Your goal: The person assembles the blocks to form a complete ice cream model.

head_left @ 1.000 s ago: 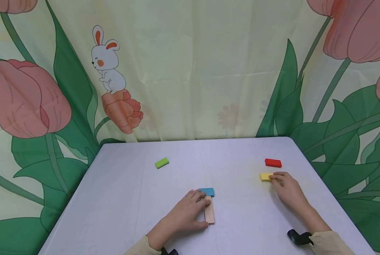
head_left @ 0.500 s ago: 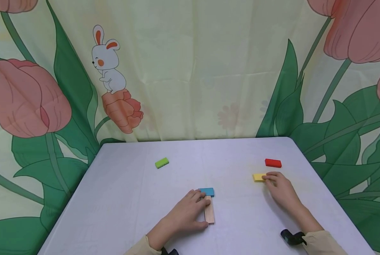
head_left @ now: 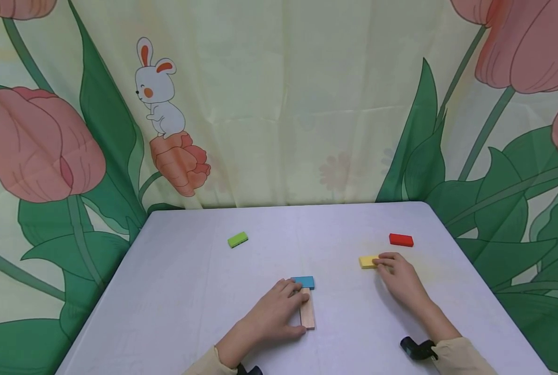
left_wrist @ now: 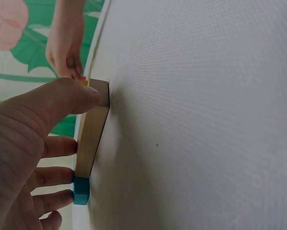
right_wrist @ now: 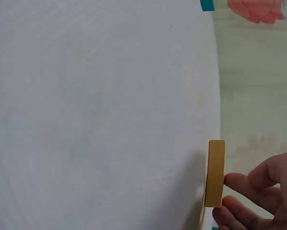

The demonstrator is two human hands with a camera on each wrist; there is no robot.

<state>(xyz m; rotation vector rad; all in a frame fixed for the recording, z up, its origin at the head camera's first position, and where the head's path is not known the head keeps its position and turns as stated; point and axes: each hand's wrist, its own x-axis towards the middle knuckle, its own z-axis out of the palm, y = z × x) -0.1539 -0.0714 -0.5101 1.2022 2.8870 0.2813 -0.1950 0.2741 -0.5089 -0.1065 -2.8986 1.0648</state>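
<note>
In the head view my left hand (head_left: 276,311) reaches over a plain wooden block (head_left: 308,312) and a blue block (head_left: 305,282), which lie end to side on the table. Its thumb bears on the plain block's near end. The left wrist view shows the other fingers along that block and near the blue one (left_wrist: 81,190). To the right, my right hand (head_left: 403,277) holds a yellow block (head_left: 367,262) by its right end with the fingertips. From the right wrist, the yellow block (right_wrist: 215,173) stands out before the fingertips; part of the grip is hidden.
A red block (head_left: 401,240) lies at the back right, beyond the right hand. Farther left, a green block (head_left: 238,239) sits at an angle. The white-covered table (head_left: 190,291) ends at a printed curtain (head_left: 279,104). Black cameras are on both wrists.
The right hand has moved left with the yellow block, away from below the red one. My left hand and the blocks by it have stayed put.
</note>
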